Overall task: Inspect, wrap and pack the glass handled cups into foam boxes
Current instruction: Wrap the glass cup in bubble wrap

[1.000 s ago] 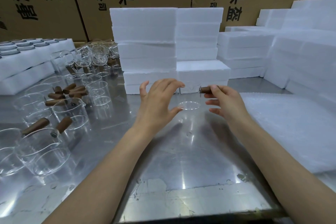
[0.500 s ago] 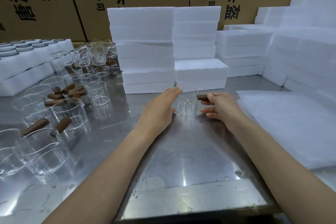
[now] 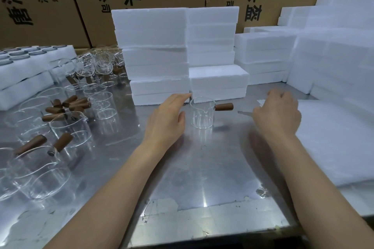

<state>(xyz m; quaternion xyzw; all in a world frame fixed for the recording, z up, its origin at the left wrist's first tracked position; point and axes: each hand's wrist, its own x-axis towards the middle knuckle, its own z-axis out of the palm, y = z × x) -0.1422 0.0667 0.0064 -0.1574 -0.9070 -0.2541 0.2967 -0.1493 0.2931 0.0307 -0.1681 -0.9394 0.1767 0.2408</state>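
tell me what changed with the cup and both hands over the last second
The glass cup went from held up, tilted, to standing upright on the steel table. The right hand let go of its wooden handle and moved right, to the foam wrap sheets. The left hand is open beside the cup, apparently not gripping it. The foam boxes and other cups stayed put.

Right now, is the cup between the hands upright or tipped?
Upright. The glass cup stands on its base on the metal table, rim up, wooden handle sticking out sideways, neither hand gripping it.
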